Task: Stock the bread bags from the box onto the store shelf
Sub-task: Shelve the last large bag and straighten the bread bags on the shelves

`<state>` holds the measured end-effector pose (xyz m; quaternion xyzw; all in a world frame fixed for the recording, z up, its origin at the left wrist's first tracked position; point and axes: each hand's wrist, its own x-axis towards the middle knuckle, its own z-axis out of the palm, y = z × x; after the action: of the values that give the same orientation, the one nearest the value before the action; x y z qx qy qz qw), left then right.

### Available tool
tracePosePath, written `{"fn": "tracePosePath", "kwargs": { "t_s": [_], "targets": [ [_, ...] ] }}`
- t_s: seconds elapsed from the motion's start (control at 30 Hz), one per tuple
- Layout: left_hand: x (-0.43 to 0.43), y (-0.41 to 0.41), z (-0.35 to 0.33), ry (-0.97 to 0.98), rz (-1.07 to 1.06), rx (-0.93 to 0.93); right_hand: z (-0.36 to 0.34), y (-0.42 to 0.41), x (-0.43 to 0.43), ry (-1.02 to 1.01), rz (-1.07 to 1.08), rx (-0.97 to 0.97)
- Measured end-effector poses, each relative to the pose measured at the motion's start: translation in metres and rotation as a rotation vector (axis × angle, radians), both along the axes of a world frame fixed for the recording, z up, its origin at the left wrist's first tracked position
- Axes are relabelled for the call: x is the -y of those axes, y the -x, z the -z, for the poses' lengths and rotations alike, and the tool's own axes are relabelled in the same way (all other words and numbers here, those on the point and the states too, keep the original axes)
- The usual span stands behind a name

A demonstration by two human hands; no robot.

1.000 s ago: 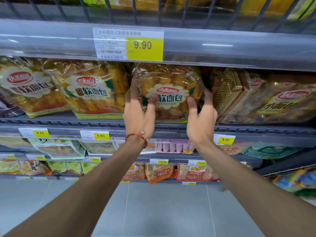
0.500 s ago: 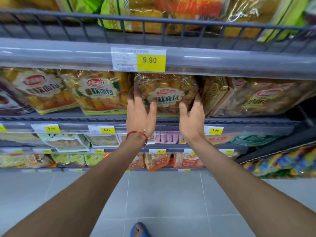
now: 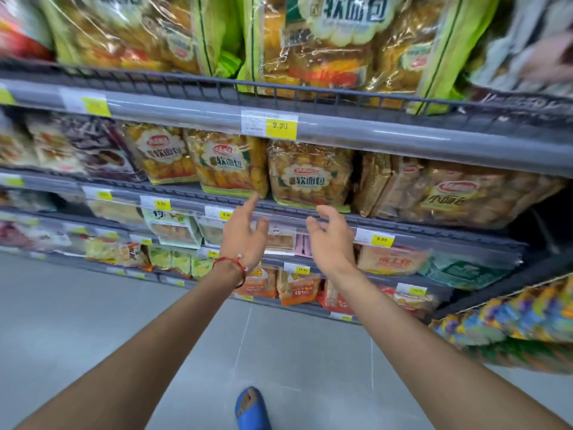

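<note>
The bread bag stands upright on the store shelf, below the 9.90 price tag and just beside a second bread bag on its left; the left hand and right hand hover before the shelf edge, fingers loosely spread, holding nothing.

Bright even store light, glare on wrappers, blurred and bowed edges.

So the bread bag sits on the middle shelf, another bag just beside it on the left, a sideways pack (I think) on its right. Below, in front, the left hand and right hand hang apart.
</note>
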<state>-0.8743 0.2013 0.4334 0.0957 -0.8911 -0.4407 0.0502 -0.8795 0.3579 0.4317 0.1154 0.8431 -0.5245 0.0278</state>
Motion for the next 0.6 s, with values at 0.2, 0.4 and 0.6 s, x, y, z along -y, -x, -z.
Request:
{"fn": "tracePosePath", "kwargs": {
  "t_s": [0.2,0.4,0.6],
  "targets": [
    [-0.026,-0.103,-0.043,-0.081,-0.136,-0.012,-0.035,-0.084,-0.028,-0.044,-0.18,-0.064],
    [-0.034,-0.234,-0.071,-0.163,-0.308,-0.051,-0.067,-0.186,-0.027,0.04,-0.41,-0.095],
    [-0.005,-0.381,-0.066,-0.189,-0.545,-0.034,-0.065,-0.293,0.012,0.034,-0.623,-0.07]
  ]
}}
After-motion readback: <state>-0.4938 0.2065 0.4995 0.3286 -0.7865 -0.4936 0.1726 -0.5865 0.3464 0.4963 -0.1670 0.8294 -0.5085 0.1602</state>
